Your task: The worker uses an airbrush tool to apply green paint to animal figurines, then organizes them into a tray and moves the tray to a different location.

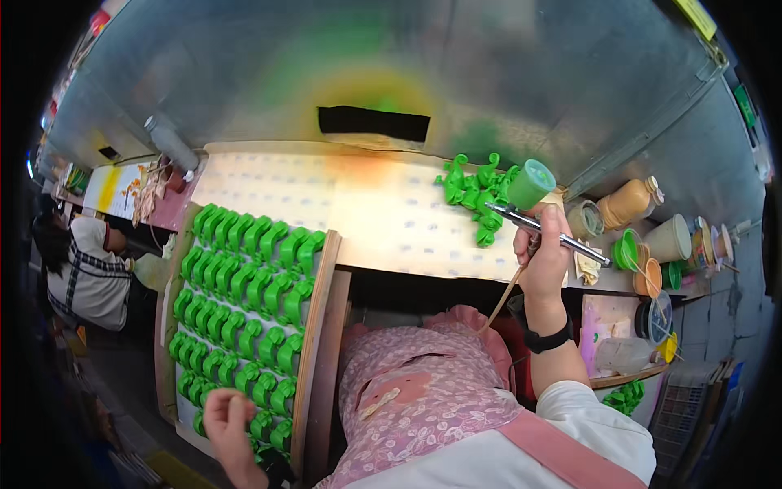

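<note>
While the left hand (226,420) curls its fingers onto glossy green hooked plastic pieces (244,301) lined in rows on the wooden-framed tray (314,342), the right hand (544,259), right of that tray, grips a slim metal airbrush (542,224) with a green cup. Beyond the airbrush lies a heap of green figures (476,194) on the paint-stained board (366,212); paint pots (652,236) stand farther right.
</note>
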Motion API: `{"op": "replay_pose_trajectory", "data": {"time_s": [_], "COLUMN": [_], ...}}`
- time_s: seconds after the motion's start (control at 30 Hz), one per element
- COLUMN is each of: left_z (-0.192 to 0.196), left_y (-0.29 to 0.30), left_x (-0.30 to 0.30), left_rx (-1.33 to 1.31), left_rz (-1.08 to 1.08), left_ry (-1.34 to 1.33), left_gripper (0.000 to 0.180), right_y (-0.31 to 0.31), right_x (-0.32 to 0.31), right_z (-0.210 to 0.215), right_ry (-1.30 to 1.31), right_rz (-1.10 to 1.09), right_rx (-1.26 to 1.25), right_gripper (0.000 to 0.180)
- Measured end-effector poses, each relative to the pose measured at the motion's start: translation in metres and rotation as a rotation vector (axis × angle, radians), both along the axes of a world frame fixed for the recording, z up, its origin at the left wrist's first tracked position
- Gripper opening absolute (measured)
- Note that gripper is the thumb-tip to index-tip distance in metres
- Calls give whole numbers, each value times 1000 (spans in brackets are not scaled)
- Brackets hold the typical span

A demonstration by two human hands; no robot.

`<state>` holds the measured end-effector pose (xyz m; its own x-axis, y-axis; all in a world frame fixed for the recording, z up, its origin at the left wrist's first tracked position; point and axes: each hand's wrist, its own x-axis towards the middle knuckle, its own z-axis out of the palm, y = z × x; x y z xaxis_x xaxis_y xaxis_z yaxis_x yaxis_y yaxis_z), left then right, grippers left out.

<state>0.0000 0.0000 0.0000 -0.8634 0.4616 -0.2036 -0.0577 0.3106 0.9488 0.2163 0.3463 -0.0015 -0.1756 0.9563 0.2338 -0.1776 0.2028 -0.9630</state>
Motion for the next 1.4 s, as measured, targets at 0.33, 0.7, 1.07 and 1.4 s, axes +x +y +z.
{"op": "replay_pose_trajectory", "data": {"time_s": [0.33,0.7,1.07,1.4], "left_z": [-89,-123,-145,-118], "left_y": [277,407,444,375], "left_x": [48,36,49,3], "left_rx": [-194,-347,-474,-440], "left_rz": [-759,-594,-555,-729], "left_ry": [29,982,870,813], "left_gripper": [13,19,29,20], "right_y": [46,72,56,43], "right_x": [68,125,125,80], "right_z": [-25,-45,-48,-47], "right_ry": [177,198,164,105], "right_rz": [-173,-322,-318,-188], "right_rx": [-230,-365,-354,-342], "right_gripper": [34,29,30,30]}}
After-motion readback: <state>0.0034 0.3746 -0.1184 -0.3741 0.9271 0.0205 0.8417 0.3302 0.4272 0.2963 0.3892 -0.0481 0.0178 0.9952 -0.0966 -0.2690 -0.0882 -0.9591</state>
